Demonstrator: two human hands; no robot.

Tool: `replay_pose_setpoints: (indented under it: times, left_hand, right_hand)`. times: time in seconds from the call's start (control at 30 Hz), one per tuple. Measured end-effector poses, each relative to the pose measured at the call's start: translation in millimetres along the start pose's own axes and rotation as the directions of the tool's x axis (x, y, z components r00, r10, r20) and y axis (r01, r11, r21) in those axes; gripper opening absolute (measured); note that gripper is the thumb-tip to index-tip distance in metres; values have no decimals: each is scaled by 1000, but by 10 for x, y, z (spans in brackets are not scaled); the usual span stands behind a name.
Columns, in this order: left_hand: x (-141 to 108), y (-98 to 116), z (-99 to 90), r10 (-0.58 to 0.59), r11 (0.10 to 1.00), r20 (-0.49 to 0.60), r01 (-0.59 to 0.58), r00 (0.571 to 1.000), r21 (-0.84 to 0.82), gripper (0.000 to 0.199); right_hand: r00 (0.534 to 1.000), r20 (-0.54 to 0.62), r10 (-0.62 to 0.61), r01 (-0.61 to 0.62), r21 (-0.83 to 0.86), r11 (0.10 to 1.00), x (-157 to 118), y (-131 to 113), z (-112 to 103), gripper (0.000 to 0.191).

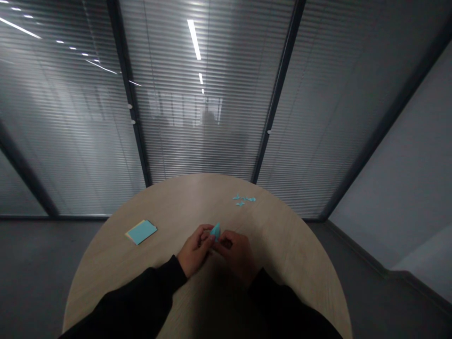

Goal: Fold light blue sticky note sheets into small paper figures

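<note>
A small piece of folded light-blue paper (pixel 215 230) stands pointed end up between my hands, above the middle of the table. My left hand (pixel 193 250) is closed on its left side, thumb in front and fingers behind. From the right, my right hand (pixel 237 254) pinches at the paper's lower edge, its other fingers curled. The fingers hide the paper's lower part. Beyond my hands, several small folded blue paper pieces (pixel 240 204) lie in a loose group. Their exact shapes are too small to make out.
A stack of blue paper sheets (pixel 142 231), with a yellowish sheet showing under it, lies at the left. The round wooden table (pixel 187 197) has its far edge close to glass partitions with blinds (pixel 205 150). A pale wall (pixel 406 188) stands at the right.
</note>
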State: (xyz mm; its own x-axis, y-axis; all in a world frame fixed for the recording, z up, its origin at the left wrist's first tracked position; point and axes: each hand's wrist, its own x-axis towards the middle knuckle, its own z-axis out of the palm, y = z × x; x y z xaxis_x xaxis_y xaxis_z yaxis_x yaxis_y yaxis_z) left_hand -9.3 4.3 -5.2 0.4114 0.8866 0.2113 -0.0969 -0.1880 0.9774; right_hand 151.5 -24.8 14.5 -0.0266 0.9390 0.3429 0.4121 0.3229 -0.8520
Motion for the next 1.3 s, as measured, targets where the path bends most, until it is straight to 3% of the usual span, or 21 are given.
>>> replay_pose_setpoints:
  times: [0.17, 0.33, 0.47, 0.6, 0.83, 0.97, 1.07, 1.2, 1.3]
  left_hand:
    - [47, -48, -69, -59, 992, -54, 52, 997, -118, 48]
    - [38, 18, -104, -40, 991, -79, 29, 996, -134, 55]
    - [11, 93, -100, -21, 994, -87, 11, 996, -112, 56]
    - [15, 90, -122, -39, 987, -108, 22, 993, -157, 51]
    - [3, 87, -139, -101, 972, -7, 97, 995, -213, 46]
    - [-14, 56, -136, -71, 972, 68, 85, 995, -219, 50]
    - [-8, 10, -149, -67, 984, 22, 70, 997, -167, 42]
    - [14, -23, -177, 26, 999, -122, -29, 992, -23, 31]
    - [21, -11, -180, 54, 999, -134, -54, 989, 5, 31]
  right_hand:
    - [994, 80, 77, -89, 160, 983, 43, 86, -26, 29]
    - [995, -48, 86, -73, 227, 971, 94, 115, -93, 22]
    - [998, 36, -51, 46, 121, 992, 92, 78, -189, 4]
    - [983, 75, -165, 163, 30, 986, 107, 108, -260, 21]
    - [968, 125, -219, 209, 90, 974, 150, 108, -343, 12]
    - [961, 131, -242, 232, 82, 969, 139, 68, -356, 12]
    - [969, 130, -210, 195, 123, 973, 137, 85, -333, 15]
    - [987, 139, -82, 40, 279, 960, 135, 134, -279, 20]
    - [985, 170, 11, -68, 339, 938, 125, 149, -228, 23]
